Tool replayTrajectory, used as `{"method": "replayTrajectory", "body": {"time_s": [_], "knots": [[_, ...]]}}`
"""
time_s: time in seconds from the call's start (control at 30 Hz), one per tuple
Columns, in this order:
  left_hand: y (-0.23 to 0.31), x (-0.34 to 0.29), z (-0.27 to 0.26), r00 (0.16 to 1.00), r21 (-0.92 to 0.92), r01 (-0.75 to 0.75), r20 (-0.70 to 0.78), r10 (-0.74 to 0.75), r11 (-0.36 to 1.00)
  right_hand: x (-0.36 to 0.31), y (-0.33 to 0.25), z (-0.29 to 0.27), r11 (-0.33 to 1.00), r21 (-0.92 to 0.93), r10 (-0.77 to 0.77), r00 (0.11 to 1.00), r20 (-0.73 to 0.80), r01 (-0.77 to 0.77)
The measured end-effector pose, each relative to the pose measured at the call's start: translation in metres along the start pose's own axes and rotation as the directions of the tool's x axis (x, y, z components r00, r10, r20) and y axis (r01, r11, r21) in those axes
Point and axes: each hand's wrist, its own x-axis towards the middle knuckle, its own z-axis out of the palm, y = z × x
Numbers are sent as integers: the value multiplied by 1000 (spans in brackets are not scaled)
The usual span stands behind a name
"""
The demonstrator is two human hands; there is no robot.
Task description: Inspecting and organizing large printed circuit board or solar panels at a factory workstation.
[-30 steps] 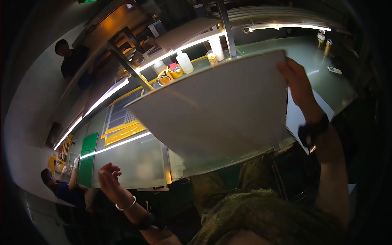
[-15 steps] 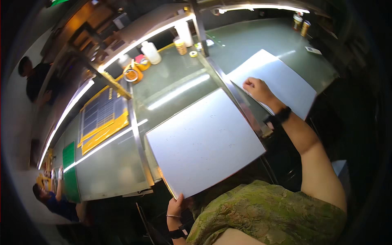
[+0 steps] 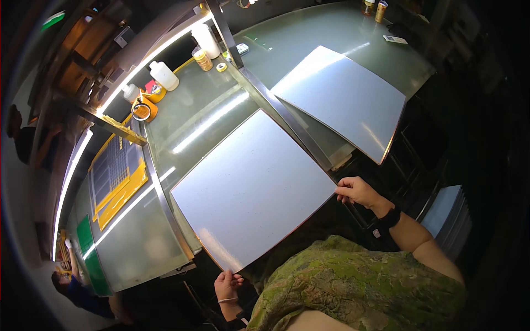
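Note:
A large thin white panel point(image 3: 254, 187) with small marks on its face and a copper-coloured edge lies tilted before me, partly over the green tabletop point(image 3: 212, 94). My left hand point(image 3: 227, 287) is closed on its near corner, fingertips at the edge. My right hand point(image 3: 358, 192) pinches its right corner between thumb and fingers. To the right and farther off, a second white panel point(image 3: 345, 94) rests on the tabletop, one corner jutting past the near edge. Neither hand touches that one.
Metal strips point(image 3: 287, 121) divide the tabletop. At the back stand a white bottle point(image 3: 164, 76), orange tape rolls point(image 3: 144, 110) and a yellow jar point(image 3: 202, 58). Yellow-edged film sheets point(image 3: 118, 176) and a green sheet point(image 3: 93, 256) lie left. Stacked panels point(image 3: 450, 215) stand low right. Another person point(image 3: 83, 289) works far left.
My right hand has come down and back from the second panel to the right corner of the near one. My left hand keeps hold of its corner. The whole view has shifted.

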Motion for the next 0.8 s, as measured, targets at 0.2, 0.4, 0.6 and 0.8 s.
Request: {"method": "replayTrajectory", "body": {"time_s": [0.2, 0.4, 0.6, 0.8], "knots": [[11, 14, 3, 993, 22, -114, -38, 115, 993, 13, 20, 10, 970, 105, -213, 976, -53, 218], [38, 17, 2, 979, -91, -111, -179, 93, 990, -2, 28, -47, 939, 343, -152, 915, 373, 16], [36, 36, 9, 984, -207, -73, -173, 37, 976, -7, 56, -182, 707, 616, -62, 899, -434, 347], [48, 36, 17, 983, -118, -106, -165, 85, 987, 68, 56, -277, 766, 537, -61, 873, -485, 352]]}}
